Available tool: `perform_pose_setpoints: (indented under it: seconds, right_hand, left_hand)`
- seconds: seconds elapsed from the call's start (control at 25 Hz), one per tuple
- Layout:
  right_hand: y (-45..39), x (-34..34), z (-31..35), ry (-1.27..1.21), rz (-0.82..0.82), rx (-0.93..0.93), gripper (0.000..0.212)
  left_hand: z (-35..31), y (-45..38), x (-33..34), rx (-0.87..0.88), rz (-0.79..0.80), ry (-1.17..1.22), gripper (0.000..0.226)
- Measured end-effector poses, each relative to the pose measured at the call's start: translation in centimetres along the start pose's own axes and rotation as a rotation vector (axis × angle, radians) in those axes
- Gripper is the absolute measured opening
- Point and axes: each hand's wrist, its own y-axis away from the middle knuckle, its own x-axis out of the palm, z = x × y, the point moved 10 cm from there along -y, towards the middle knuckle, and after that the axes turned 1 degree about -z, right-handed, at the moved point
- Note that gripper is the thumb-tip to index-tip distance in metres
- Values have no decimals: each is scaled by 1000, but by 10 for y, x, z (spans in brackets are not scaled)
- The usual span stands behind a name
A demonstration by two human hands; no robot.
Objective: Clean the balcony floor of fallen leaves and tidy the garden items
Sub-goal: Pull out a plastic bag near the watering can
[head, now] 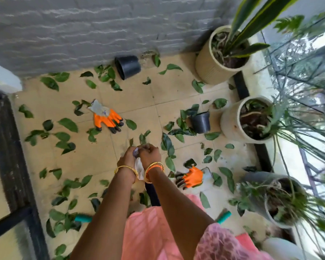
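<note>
Beige floor tiles (139,94) fill the middle of the frame, green leaves (68,124) strewn all across them, with a grey textured wall (83,25) along the top. One orange glove (106,119) lies centre-left, another orange glove (192,177) right of centre. A black pot (128,66) is tipped over by the wall; planters (214,62) line the right edge. Centre frame, left hand (129,157) and right hand (150,153) meet, each grip pinching a pale crumpled piece (139,167) of something, too blurred to identify.
</note>
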Motion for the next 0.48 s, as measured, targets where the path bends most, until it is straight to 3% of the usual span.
perform_pose_setpoints:
  seconds: [0.12, 0.2, 0.32, 0.48]
  right_hand:
    - [37, -11, -18, -68, 24, -7, 37]
    - [56, -21, -26, -50, 38, -21, 42]
    - [81, -43, -41, -71, 100, -26, 34]
    - [114, -78, -54, -160, 103, -119, 27]
  left_hand:
    - [33, 18, -22, -48, -127, 14, 79]
    - [48, 40, -24, -41, -144, 22, 73]
    - [67, 90, -16, -36, -149, 30, 54]
    - [95, 123, -4, -27, -131, 67, 60]
